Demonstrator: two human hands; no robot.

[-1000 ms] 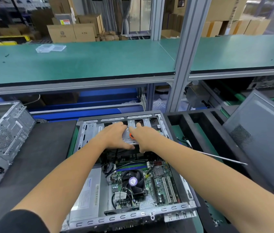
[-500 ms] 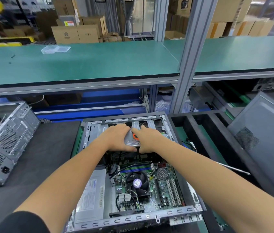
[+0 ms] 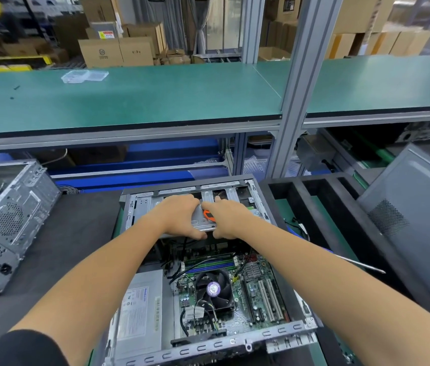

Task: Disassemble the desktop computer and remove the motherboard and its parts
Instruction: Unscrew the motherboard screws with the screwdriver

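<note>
Nearest me, the open desktop computer case lies flat on the dark tabletop, its slotted metal rear edge toward my body. Inside it, on my left, sits the grey power supply with its label facing up. Just beside that, the green motherboard is seated in the case, with the black CPU fan and its purple centre sticker near the middle, white expansion slots to the right and memory sticks just beyond the fan. Black cables loop over the board. Farther in, both my forearms reach to the front end of the case, where a silver drive cage with an orange tab spans the bay. My left hand grips the cage's left side, fingers curled over its far edge and thumb under the near edge. My right hand grips the right side the same way, touching the orange tab. To my left, another bare metal computer chassis stands on the tabletop, well apart. To my right is a black foam tray with long slots, a thin metal rod across it, and a grey side panel leaning beyond. Past everything runs a green shelf, with cardboard boxes behind.
</note>
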